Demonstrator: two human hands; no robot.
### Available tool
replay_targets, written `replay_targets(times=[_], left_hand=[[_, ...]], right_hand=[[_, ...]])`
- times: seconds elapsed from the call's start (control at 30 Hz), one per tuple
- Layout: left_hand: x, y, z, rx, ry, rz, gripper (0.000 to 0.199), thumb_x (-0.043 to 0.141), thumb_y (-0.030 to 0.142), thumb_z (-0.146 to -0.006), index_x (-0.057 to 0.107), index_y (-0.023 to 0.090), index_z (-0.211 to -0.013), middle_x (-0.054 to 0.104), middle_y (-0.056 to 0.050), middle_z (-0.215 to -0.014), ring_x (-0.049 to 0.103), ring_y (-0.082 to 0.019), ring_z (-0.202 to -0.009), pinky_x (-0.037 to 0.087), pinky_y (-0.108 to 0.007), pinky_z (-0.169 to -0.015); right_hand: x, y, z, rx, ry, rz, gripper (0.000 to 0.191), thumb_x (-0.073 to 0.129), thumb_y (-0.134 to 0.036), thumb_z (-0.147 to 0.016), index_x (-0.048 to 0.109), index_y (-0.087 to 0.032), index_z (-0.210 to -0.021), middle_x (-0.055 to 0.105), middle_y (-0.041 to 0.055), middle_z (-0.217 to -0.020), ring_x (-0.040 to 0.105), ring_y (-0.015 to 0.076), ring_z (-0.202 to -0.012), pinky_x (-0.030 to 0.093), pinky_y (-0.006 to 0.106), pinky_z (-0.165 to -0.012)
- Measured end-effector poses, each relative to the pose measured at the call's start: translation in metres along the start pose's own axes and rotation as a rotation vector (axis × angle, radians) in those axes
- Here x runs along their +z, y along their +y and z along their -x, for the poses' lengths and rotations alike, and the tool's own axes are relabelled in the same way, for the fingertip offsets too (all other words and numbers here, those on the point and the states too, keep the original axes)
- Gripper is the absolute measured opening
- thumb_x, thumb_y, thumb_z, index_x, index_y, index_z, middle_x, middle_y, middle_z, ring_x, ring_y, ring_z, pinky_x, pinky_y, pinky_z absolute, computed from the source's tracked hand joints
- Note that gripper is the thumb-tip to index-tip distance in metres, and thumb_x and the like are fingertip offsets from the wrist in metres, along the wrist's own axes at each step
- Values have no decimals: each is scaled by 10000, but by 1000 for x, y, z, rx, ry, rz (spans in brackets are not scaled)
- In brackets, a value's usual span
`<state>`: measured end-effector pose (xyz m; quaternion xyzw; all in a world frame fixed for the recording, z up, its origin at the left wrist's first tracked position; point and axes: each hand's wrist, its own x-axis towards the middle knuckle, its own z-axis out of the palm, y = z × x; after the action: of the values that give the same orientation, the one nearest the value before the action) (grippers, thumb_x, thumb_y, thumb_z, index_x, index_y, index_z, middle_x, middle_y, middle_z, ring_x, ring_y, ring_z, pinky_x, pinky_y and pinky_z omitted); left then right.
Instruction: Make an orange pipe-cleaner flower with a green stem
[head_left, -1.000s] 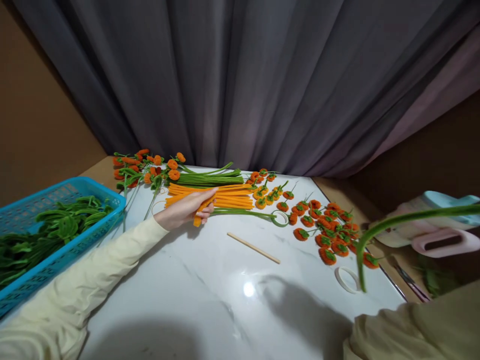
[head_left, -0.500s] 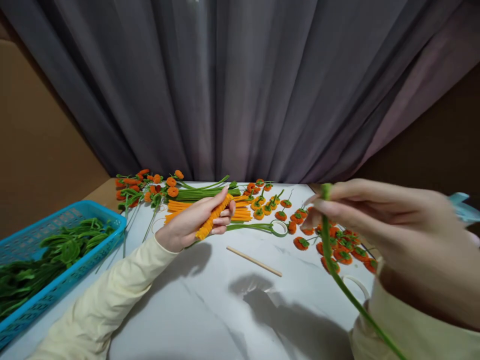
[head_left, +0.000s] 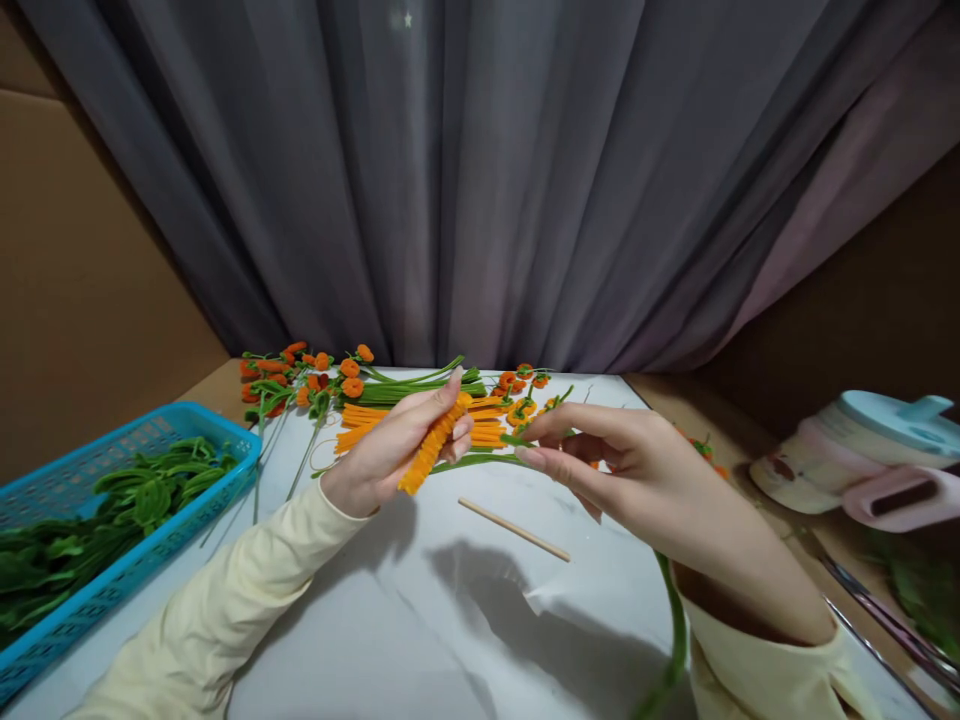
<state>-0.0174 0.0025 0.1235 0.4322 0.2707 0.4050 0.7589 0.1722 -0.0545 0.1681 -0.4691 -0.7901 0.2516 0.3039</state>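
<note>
My left hand (head_left: 409,432) is closed around a coiled orange pipe cleaner (head_left: 436,440), which slants across the palm. Between thumb and fingertips, my right hand (head_left: 622,455) pinches the end of a long green pipe cleaner (head_left: 673,610). Its tip points toward the orange coil with a gap between them, while the rest passes behind the hand and hangs down below the wrist. On the table under the hands lies a thin wooden stick (head_left: 514,529). Straight orange pipe cleaners (head_left: 360,428) and a bundle of green pipe cleaners (head_left: 412,389) lie behind my left hand.
At left, a blue basket (head_left: 251,445) holds green leaf pieces (head_left: 146,490). Orange flowers on stems (head_left: 349,368) lie at the back left. Small orange pieces with green tops (head_left: 521,410) are partly hidden by my right hand. A lidded cup (head_left: 825,450) and scissors (head_left: 885,610) are at right.
My right hand has moved left and inward, bringing the green pipe cleaner's tip close to the orange coil. My left hand keeps its hold, nearly still. The cup and scissors have come into view.
</note>
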Motion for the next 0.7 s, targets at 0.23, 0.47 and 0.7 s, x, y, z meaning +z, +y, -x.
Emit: replay_targets(times=[0.23, 0.47, 0.7], left_hand=[[-5, 1, -3, -109, 17, 241, 393, 470, 479, -874, 428, 156, -653, 425, 51, -511, 535, -77, -540, 497, -192, -595], [-3, 6, 0, -137, 40, 290, 471, 375, 538, -884, 444, 143, -636, 327, 82, -394, 342, -27, -306, 321, -130, -341], [-2, 8, 1, -110, 118, 352, 507, 247, 492, -938, 437, 137, -629, 264, 98, -353, 248, -8, -229, 242, -123, -289]], right_hand=[[8, -1, -3, 13, -153, 65, 205, 520, -261, -866, 631, -164, -722, 558, -38, -502, 447, 64, -426, 328, 174, -440], [16, -3, -1, -41, -362, -83, 220, 422, -219, -904, 629, -176, -966, 647, -11, -693, 496, 55, -444, 369, 170, -472], [53, -17, 11, -3, -217, -59, 135, 463, -207, -867, 564, -171, -784, 552, -30, -552, 473, 63, -443, 344, 166, -474]])
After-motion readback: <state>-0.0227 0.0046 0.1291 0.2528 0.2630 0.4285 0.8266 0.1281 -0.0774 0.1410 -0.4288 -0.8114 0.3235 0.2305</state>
